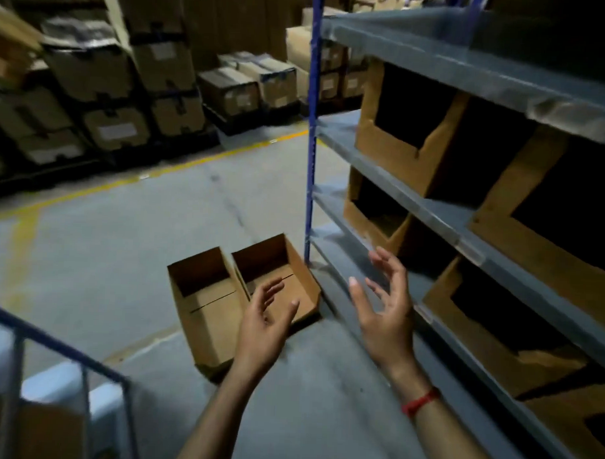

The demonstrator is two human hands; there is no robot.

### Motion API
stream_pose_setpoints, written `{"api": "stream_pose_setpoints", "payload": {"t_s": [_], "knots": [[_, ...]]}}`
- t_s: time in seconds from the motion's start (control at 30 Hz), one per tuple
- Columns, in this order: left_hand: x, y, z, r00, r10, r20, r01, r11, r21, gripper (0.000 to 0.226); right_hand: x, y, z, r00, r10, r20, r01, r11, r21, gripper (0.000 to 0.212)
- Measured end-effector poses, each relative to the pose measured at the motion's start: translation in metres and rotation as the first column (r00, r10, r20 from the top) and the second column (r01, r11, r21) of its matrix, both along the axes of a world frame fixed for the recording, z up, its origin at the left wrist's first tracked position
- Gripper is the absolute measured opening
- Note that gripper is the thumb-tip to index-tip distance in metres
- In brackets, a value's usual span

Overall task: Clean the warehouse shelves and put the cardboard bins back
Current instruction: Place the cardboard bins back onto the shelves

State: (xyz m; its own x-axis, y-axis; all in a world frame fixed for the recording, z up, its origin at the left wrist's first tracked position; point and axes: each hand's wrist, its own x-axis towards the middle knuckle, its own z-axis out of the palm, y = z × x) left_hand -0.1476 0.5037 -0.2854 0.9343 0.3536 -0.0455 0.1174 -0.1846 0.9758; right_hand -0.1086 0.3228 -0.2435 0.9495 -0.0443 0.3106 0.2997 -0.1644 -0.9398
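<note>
Two empty open-topped cardboard bins lie side by side on the concrete floor, the left bin and the right bin, beside the foot of the blue upright. The grey shelf unit fills the right side, with several cardboard bins standing on its levels, such as one on an upper level. My left hand hovers open over the near edge of the right floor bin. My right hand, with a red band on its wrist, is open in front of a lower shelf edge. Neither hand holds anything.
A blue-railed trolley stands at the lower left with a cardboard box inside. Stacked cartons on pallets line the far side of the aisle behind a yellow floor line.
</note>
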Motion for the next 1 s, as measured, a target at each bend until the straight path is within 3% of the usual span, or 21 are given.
{"api": "stream_pose_setpoints", "payload": {"t_s": [0.27, 0.53, 0.8, 1.0], "knots": [[-0.025, 0.128, -0.051, 0.964, 0.23, -0.132, -0.236, 0.971, -0.029, 0.05, 0.009, 0.136, -0.052, 0.954, 0.216, -0.206, -0.236, 0.968, -0.078, 0.056], [-0.038, 0.196, -0.084, 0.906, 0.349, -0.239, -0.351, 0.936, 0.036, 0.044, 0.028, 0.206, -0.086, 0.886, 0.295, -0.357, -0.339, 0.939, -0.065, 0.059], [-0.011, 0.227, -0.129, 0.849, 0.356, -0.391, -0.344, 0.933, 0.103, 0.045, 0.072, 0.234, -0.13, 0.787, 0.295, -0.542, -0.389, 0.919, -0.064, 0.059], [0.04, 0.264, -0.167, 0.794, 0.228, -0.563, -0.183, 0.974, 0.136, 0.057, 0.13, 0.261, -0.178, 0.681, 0.263, -0.684, -0.41, 0.91, -0.059, 0.061]]}}
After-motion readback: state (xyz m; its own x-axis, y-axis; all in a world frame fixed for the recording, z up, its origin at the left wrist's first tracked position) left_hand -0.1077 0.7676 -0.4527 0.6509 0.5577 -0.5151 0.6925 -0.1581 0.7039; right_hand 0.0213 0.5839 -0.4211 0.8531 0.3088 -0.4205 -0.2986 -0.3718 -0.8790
